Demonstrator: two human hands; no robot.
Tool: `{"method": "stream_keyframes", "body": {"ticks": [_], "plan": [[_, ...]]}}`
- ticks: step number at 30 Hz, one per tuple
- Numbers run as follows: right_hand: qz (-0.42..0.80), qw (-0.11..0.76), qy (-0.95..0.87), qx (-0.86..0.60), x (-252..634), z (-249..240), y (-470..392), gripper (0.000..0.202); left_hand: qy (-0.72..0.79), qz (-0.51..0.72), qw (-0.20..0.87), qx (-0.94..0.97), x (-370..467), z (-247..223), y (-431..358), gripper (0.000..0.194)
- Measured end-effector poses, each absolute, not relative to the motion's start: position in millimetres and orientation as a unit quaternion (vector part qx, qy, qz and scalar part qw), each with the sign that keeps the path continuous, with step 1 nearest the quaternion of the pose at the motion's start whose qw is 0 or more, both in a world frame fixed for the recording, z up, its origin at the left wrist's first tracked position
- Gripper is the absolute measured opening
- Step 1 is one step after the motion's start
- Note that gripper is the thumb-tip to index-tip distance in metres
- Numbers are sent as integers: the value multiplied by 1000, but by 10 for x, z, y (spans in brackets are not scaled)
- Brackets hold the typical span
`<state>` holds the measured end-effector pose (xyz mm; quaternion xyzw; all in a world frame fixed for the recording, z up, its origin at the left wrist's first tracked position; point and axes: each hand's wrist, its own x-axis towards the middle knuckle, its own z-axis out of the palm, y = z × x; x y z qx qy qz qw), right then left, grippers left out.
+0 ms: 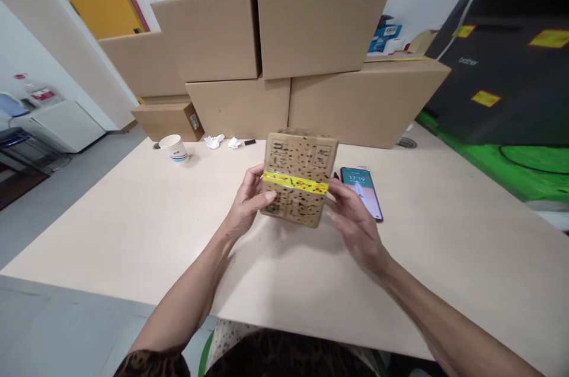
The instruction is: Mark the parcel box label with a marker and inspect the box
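Observation:
A small cardboard box (300,155) with dark speckles, printed marks and a yellow tape band (296,182) around its middle is held tilted above the table. My left hand (249,199) grips its left side, thumb on the front face and fingers partly hidden behind. On the right edge, near the tape, are the fingers of my right hand (353,220), slightly blurred; its thumb stands off the box. Just beyond that hand a phone (371,196) with a lit screen lies on the table. A small black object (336,175) shows between them, too covered to name.
Large cardboard boxes (329,15) are stacked along the back of the table (178,235). A paper cup (174,149), crumpled tissues (214,141) and a small black piece (249,142) sit at the back left. A black bag-like bulk (502,69) rises at right beside green sheeting (511,175).

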<state>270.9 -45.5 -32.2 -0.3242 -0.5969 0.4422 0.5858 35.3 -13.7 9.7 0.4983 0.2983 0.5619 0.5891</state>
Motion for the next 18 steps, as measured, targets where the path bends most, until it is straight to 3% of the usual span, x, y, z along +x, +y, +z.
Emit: {"method": "stream_keyframes", "body": {"ticks": [5,10,15,18], "plan": [[517,632,-441,-373,2684,-220,-288,50,349,509,605,504,319,17,-42,65],[533,611,-450,-374,2663,-272,-230,44,414,471,636,449,372,12,-40,87],[517,579,-520,-355,2644,-413,-278,48,403,446,631,491,400,16,-62,72],[463,577,-587,-329,2692,-435,-280,53,369,461,631,504,397,-4,-64,72]]}}
